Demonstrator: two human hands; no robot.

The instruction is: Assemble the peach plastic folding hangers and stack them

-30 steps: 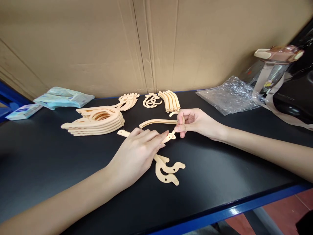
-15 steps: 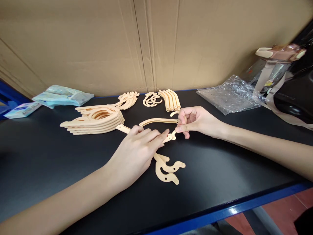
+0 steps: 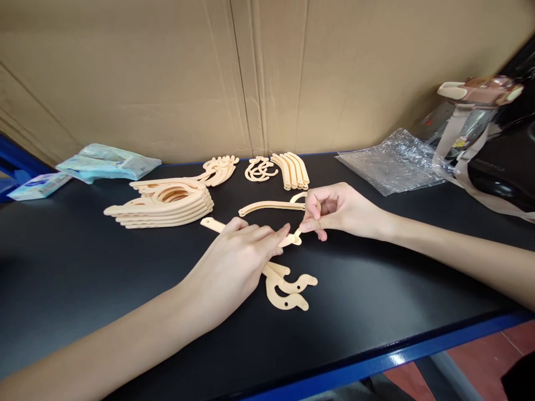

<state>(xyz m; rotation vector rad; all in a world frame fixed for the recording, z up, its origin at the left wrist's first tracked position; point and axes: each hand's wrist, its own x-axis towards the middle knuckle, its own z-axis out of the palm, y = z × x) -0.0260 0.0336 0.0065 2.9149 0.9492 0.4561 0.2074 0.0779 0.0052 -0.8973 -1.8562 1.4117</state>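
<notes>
A pale strip (image 3: 212,224) lies on the black worktop (image 3: 376,267), pinned under the left hand (image 3: 234,253), w/ one end poking out each side. That hand's grip is closed on it, palm down, tho the underside is out of sight. At the strip's near-right end, the right hand (image 3: 324,214) has thumb & fingertips together on a small hook (image 3: 297,234), its tip meeting the strip; from where I stand, can't tell if they're joined. Both look light & stiff, prob. smooth plastic; the hook's thin neck seems the bit to spare, so best held by its thicker curve, & the strip flat by its middle.

Just below the left hand, a forked piece (image 3: 276,295) w/ holes; beyond, an arched strip (image 3: 267,208) reaching behind the right hand. Farther back: a stack of curved arms (image 3: 167,214), a pile of small hooks (image 3: 259,170), a row of short strips (image 3: 291,171). Far right, a clear bag (image 3: 384,164) nr a strapped bottle (image 3: 476,92); far left, a blue packet (image 3: 104,163). Bkgd: cardboard (image 3: 167,83).
</notes>
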